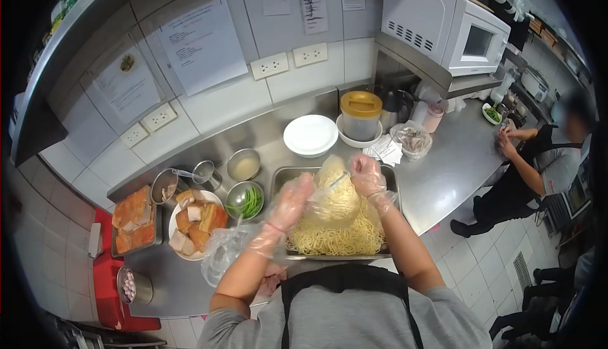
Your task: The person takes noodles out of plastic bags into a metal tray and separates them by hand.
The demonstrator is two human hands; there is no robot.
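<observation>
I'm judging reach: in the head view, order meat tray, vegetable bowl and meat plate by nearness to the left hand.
1. Vegetable bowl, just left of the left hand.
2. Meat plate, left of the bowl.
3. Meat tray, farthest left.

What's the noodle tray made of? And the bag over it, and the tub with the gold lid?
Tray: probably stainless steel; its rim is grey and shiny.

Bag: thin, clear plastic, it seems; it's wrinkly, and yellow noodles show through.

Tub: likely hard, cloudy plastic, since it's partly see-through; its gold lid looks like smooth plastic too.
</observation>
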